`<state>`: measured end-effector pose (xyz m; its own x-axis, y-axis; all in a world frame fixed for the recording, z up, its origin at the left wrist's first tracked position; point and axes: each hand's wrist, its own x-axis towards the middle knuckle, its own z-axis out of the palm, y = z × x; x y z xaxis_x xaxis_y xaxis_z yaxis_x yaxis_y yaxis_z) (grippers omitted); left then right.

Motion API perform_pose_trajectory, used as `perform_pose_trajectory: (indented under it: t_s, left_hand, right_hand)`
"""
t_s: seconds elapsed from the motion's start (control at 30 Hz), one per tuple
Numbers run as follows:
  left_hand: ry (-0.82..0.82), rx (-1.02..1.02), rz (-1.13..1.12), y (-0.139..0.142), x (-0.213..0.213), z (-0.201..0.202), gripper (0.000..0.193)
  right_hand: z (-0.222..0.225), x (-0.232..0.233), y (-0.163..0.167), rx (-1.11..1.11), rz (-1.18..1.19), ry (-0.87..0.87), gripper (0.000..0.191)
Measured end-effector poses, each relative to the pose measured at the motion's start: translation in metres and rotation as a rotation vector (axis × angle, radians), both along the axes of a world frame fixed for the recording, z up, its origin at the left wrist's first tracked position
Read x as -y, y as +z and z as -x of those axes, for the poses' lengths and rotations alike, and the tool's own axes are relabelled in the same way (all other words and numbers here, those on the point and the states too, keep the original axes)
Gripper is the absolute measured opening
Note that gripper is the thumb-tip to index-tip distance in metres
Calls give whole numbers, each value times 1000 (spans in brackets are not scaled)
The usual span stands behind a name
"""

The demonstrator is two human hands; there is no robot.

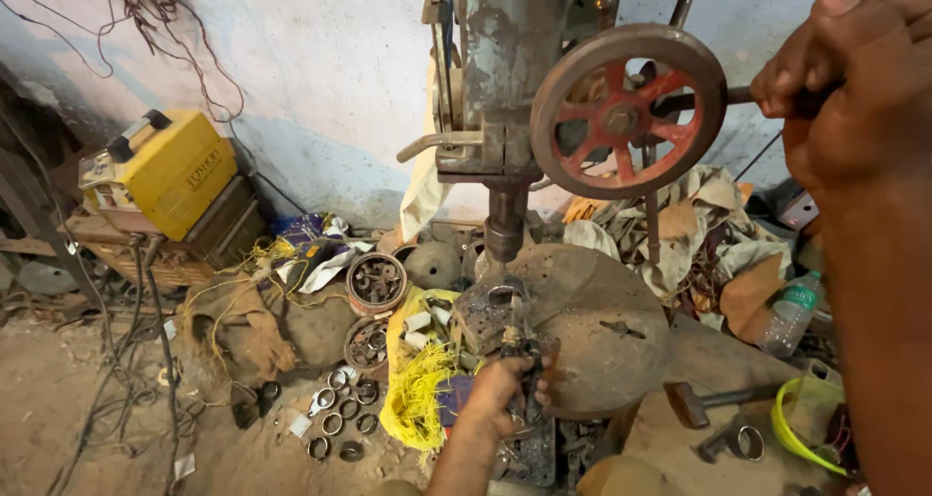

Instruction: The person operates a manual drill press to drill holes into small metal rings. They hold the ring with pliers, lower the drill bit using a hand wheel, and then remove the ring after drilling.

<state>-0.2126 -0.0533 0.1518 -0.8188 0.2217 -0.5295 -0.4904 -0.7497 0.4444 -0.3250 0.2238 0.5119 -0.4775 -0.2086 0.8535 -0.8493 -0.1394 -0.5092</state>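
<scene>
round table (592, 331) under the drill spindle (505, 226); welding box (167, 171) far left, bottle (788, 314) right.

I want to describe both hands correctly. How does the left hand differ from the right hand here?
The left hand is low at the round drill table, gripping a dark tool; the right hand is raised, closed on the feed handle beside the red-spoked wheel. The left looks small and far, the right large and near. Both are bare and closed.
</scene>
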Motion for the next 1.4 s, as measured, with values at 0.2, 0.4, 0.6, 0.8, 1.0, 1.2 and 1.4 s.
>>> perform_pose_trajectory:
  t_s: [0.2, 0.4, 0.6, 0.8, 1.0, 1.2, 1.4]
  left_hand:
    - [2, -13, -31, 3, 1, 2, 35]
    - [55, -24, -93, 3, -1, 1, 30]
    - [34, -61, -121, -13, -3, 4, 31]
    - [35, -57, -104, -21, -4, 8, 31]
    - [32, -80, -129, -16, -5, 5, 29]
    - [53, -42, -100, -4, -5, -1, 27]
    - [45, -74, -123, -3, -5, -2, 26]
  right_hand:
    - [15, -10, -14, 72, 42, 33, 51]
    - [17, -10, -17, 66, 29, 16, 52]
    - [17, -9, -18, 52, 32, 6, 55]
    - [31, -20, -26, 38, -5, 12, 51]
    - [41, -30, -34, 78, -1, 34, 51]
    - [29, -19, -31, 108, 36, 31, 52]
    - [-1, -2, -38, 145, 157, 43, 56]
